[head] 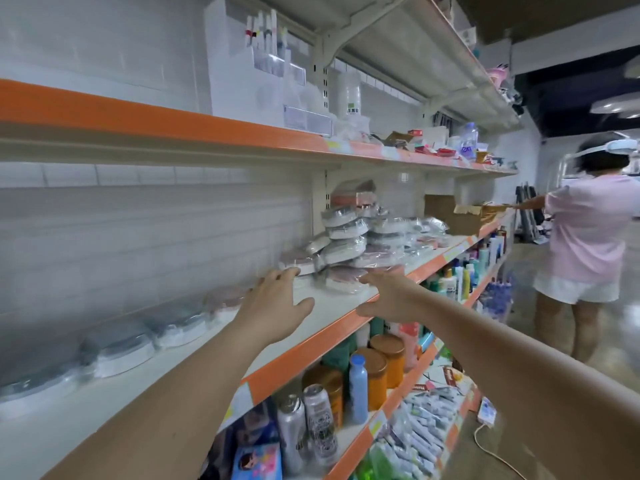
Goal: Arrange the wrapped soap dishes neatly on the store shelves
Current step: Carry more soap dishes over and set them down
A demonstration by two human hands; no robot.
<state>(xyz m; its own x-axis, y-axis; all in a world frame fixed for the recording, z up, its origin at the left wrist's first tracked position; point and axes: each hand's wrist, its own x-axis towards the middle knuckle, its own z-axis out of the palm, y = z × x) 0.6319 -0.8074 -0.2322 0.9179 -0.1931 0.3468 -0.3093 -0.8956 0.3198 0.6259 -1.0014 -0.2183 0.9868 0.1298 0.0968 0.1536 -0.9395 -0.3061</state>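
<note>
Head view: your left hand (273, 299) and right hand (391, 299) reach, fingers relaxed and holding nothing, toward the heaped wrapped soap dishes (346, 244).

We've got two bare forearms in shot, no sleeves down to the wrists, left hand (277, 299) and right hand (391, 299) both free of gloves, rings, watches or bands, fingernails short and plain

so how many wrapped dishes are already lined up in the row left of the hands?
4 visible in the row along the shelf back: far left, next, then, and a pinkish one by the left hand. More may sit beyond the left frame edge.
</note>
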